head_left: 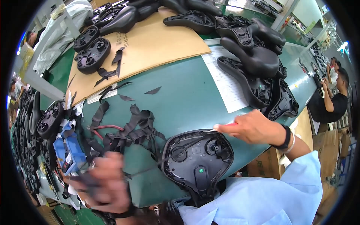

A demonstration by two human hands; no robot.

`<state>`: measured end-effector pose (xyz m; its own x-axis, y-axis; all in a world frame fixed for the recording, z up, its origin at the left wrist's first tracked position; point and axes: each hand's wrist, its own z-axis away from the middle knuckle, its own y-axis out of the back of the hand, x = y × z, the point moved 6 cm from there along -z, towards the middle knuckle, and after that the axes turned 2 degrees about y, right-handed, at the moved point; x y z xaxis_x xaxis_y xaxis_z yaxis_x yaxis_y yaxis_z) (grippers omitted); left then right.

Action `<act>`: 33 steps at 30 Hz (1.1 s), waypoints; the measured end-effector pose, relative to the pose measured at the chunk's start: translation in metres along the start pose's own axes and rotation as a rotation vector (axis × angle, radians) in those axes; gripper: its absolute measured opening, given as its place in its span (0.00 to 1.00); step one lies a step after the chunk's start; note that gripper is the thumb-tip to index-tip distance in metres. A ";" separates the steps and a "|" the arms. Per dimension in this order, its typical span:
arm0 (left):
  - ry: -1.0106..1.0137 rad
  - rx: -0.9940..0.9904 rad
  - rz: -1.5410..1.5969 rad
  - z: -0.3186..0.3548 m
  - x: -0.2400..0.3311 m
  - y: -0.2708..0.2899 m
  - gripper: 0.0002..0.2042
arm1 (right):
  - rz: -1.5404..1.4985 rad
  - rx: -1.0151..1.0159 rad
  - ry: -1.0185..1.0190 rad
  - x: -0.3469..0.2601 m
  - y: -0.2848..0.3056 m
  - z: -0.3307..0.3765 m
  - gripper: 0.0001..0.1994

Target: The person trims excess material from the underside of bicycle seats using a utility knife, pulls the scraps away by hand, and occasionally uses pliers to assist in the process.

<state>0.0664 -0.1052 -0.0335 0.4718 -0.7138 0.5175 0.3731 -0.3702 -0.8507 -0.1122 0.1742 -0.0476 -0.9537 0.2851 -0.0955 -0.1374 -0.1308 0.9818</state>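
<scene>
An upturned black bicycle saddle (195, 152) lies at the table's near edge, its hollow underside facing up. My right hand (251, 128), above the saddle's far right rim, is closed round a slim tool with a red handle (227, 125). The tool's thin pale tip touches or nearly touches the rim. From that rim a narrow black strip (150, 168) stretches across the saddle toward my left hand (107, 182). That hand is smeared by motion, with its fingers curled round dark material at the strip's end. Beside it lies a heap of black offcuts (137, 123).
Red-handled pliers (108, 127) lie among the offcuts, near a blue bin (74, 152). A cardboard sheet (150, 45) bears more saddles. Black saddles (255, 60) pile up at the far right over a paper sheet (227, 86). A person (335, 97) sits at the right.
</scene>
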 end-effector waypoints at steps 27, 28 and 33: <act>-0.722 -0.187 -0.920 -0.106 0.087 -0.092 0.13 | -0.009 -0.048 -0.372 -0.083 -0.015 0.036 0.25; -0.713 -0.247 -1.464 -0.081 0.060 -0.106 0.15 | -0.064 -0.029 -0.340 -0.082 -0.012 0.035 0.26; 0.313 -0.346 -1.879 -0.012 -0.022 0.036 0.25 | -0.149 -0.056 -0.400 -0.060 -0.011 0.043 0.27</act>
<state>0.0599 -0.1105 -0.0765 -0.4336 0.6244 0.6497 -0.0142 -0.7256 0.6879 -0.0420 0.1995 -0.0453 -0.7453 0.6488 -0.1536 -0.2907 -0.1088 0.9506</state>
